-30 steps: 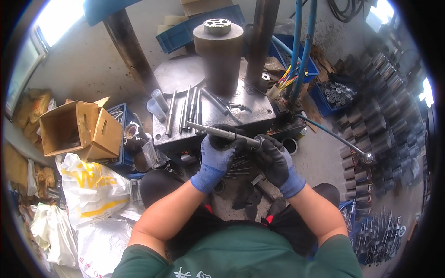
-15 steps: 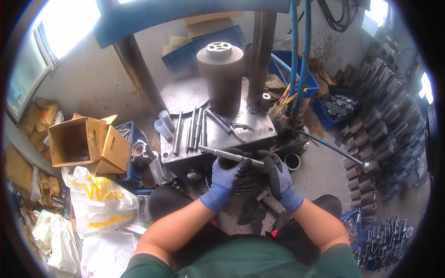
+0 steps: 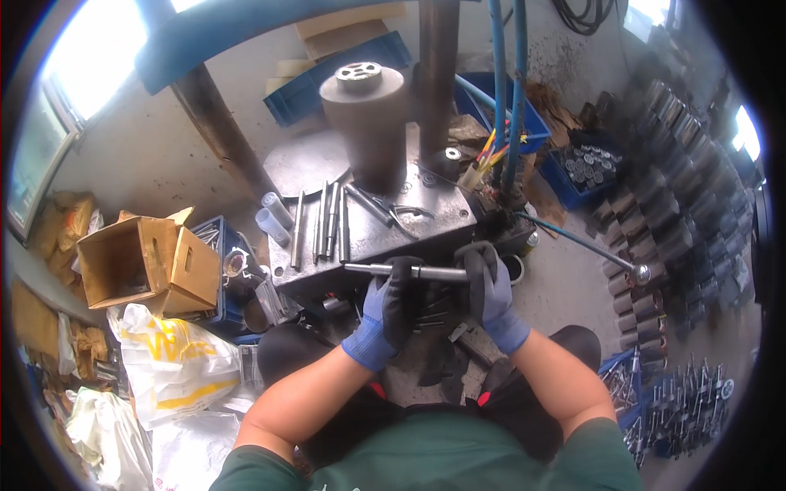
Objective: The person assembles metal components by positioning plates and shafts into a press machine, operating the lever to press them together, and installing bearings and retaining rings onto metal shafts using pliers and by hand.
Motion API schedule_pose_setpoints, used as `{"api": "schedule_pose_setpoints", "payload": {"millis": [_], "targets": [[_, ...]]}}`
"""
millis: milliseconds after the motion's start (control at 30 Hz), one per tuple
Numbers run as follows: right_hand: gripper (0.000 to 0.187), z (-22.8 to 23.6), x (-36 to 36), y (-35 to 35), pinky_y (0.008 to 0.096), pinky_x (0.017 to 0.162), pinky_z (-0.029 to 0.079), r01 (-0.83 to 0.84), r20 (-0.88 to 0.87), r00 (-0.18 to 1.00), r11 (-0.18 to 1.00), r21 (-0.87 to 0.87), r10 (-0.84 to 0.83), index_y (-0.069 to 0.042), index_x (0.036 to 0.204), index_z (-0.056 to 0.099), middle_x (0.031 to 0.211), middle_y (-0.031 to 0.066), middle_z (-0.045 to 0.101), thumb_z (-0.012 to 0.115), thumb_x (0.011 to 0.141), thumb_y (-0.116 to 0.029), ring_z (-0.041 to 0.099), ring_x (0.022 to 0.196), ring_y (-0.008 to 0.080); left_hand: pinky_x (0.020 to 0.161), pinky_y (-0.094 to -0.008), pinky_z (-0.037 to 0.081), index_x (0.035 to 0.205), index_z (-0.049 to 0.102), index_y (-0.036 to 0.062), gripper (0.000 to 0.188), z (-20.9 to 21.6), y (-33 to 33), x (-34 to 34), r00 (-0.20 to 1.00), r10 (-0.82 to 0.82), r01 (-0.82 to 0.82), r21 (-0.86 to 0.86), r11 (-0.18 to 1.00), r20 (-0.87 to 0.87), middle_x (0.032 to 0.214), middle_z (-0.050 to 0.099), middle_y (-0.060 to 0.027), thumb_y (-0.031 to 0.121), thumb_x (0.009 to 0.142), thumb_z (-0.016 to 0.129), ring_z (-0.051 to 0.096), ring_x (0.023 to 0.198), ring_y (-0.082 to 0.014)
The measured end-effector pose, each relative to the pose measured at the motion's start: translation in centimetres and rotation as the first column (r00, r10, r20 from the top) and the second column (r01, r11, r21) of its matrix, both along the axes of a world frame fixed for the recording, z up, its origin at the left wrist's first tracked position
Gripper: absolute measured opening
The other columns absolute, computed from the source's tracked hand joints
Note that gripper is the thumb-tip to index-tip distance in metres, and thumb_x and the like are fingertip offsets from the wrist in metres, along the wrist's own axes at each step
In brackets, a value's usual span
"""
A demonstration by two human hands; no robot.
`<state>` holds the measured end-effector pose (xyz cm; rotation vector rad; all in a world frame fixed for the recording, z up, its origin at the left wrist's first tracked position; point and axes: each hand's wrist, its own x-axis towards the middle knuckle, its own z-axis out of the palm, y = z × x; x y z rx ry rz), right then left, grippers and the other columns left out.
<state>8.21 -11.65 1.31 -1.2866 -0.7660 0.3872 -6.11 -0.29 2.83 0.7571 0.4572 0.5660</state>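
A stepped metal shaft (image 3: 442, 273) lies nearly level across my two gloved hands, its thin end pointing left. My left hand (image 3: 393, 307), in a blue glove with black palm and fingers, wraps round the shaft's middle. At its right end, my right hand (image 3: 490, 290), gloved alike, grips the thicker part. Just beyond them, several steel rods (image 3: 332, 222) rest side by side on a metal worktable (image 3: 446, 225). Next to the rods sit pliers (image 3: 403, 219) with curved handles and a thicker cylinder (image 3: 368, 204).
A tall metal cylinder (image 3: 364, 123) stands at the table's back, beneath a blue press frame (image 3: 270, 37). Clear plastic tubes (image 3: 273, 227), an open cardboard box (image 3: 155, 262) and plastic bags (image 3: 176, 360) are at left. Stacked metal cylinders (image 3: 655, 213) and a lever with a ball end (image 3: 640, 274) are at right.
The shaft has turned from slanting to nearly level. My left hand has rolled, showing more of its black fingers. The whole view has shifted slightly, with the table further left.
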Motion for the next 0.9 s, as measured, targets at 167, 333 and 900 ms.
{"api": "schedule_pose_setpoints", "payload": {"millis": [167, 333, 900], "targets": [[0.021, 3.8, 2.1, -0.2, 0.0338, 0.076, 0.053, -0.010, 0.147, 0.987, 0.946, -0.323, 0.061, -0.002, 0.108, 0.068, 0.088, 0.0102, 0.068, 0.052, 0.100, -0.013, 0.068, 0.082, 0.0210, 0.093, -0.0301, 0.053, 0.118, 0.069, 0.0000, 0.029, -0.5, -0.1, 0.3, 0.992, 0.096, -0.067, 0.304, 0.950, -0.082, 0.108, 0.072, -0.0076, 0.025, 0.105, 0.068, 0.065, 0.100, -0.0121], [0.019, 4.1, 1.2, -0.4, 0.0316, 0.073, 0.053, -0.032, 0.032, 0.998, 0.911, -0.412, 0.049, -0.003, 0.100, 0.066, 0.086, 0.0078, 0.069, 0.051, 0.102, -0.015, 0.067, 0.079, 0.0150, 0.098, -0.0289, 0.051, 0.121, 0.069, -0.0001, 0.023, -0.3, -0.6, 0.5, 0.996, 0.085, -0.077, 0.453, 0.888, 0.002, 0.113, 0.073, -0.0076, 0.013, 0.102, 0.070, 0.065, 0.106, -0.0117], [0.030, 3.1, 2.1, -1.2, 0.0408, 0.078, 0.055, -0.135, 0.408, 0.855, 0.897, -0.421, 0.321, -0.005, 0.101, 0.065, 0.092, 0.0097, 0.070, 0.069, 0.072, 0.001, 0.068, 0.085, 0.0275, 0.090, -0.0248, 0.054, 0.125, 0.067, 0.0008, 0.028, -1.3, -0.4, -0.1, 0.996, -0.082, 0.059, 0.486, 0.872, 0.026, 0.114, 0.073, -0.0071, 0.009, 0.099, 0.073, 0.066, 0.102, -0.0102]]}}
